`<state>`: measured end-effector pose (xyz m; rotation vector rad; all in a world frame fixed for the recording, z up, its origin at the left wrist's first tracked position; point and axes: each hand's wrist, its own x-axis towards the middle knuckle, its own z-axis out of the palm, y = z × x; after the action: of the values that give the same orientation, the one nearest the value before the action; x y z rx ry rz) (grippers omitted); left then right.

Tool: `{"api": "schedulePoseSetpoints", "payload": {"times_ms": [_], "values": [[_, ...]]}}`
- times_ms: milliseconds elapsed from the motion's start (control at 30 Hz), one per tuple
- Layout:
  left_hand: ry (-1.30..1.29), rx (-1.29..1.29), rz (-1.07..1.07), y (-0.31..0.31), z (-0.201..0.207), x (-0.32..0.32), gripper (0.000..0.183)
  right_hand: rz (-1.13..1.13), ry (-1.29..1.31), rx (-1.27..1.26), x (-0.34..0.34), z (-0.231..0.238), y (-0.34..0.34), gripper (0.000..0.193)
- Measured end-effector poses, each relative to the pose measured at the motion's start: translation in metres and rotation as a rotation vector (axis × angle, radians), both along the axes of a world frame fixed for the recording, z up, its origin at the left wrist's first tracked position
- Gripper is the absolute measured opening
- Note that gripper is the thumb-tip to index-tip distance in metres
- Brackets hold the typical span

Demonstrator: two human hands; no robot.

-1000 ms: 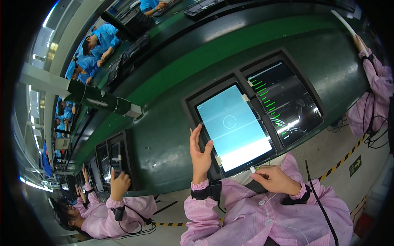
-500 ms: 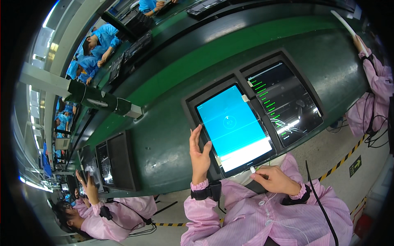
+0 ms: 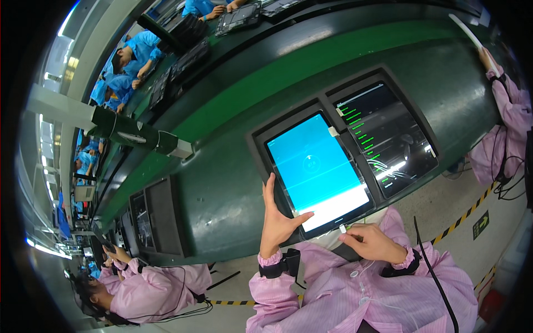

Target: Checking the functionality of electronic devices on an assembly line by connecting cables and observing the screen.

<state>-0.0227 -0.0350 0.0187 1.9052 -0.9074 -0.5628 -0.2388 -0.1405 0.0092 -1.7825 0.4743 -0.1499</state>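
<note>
A tablet (image 3: 313, 161) with a bright blue and white screen lies in the left compartment of a dark two-part tray (image 3: 261, 145). My left hand (image 3: 277, 222) is open at its lower left, the thumb stretched over the white part of the screen and the fingers along the left edge. At the bottom edge of that tablet, my right hand (image 3: 369, 242) pinches a white cable plug (image 3: 342, 228). Whether the plug is fully seated I cannot tell. Beside it, in the right compartment, lies a second tablet (image 3: 388, 139) with green text lines on a black screen.
The tray rests on a dark green bench (image 3: 222, 211). Further left sits another dark tray (image 3: 166, 211), near a co-worker in pink (image 3: 155, 294) who holds a dark device. A wrapped post (image 3: 136, 133) stands at the left. Across a conveyor (image 3: 327, 36), people in blue handle panels.
My left thumb has moved right and down onto the white part of the screen. My right hand stays put. Panels beyond have shifted, and the co-worker at left has lowered a raised hand.
</note>
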Motion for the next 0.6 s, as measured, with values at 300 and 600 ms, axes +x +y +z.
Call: {"api": "schedulePoseSetpoints", "payload": {"times_ms": [300,600], "values": [[0.167,-0.214,0.126,-0.003,-0.017,-0.001,0.066,-0.032,-0.031,0.003,0.001,0.001,0.001,0.028],[0.158,-0.246,0.182,-0.007,-0.021,-0.004,0.058,-0.029,-0.046,-0.003,0.0,-0.001,0.002,0.028]]}}
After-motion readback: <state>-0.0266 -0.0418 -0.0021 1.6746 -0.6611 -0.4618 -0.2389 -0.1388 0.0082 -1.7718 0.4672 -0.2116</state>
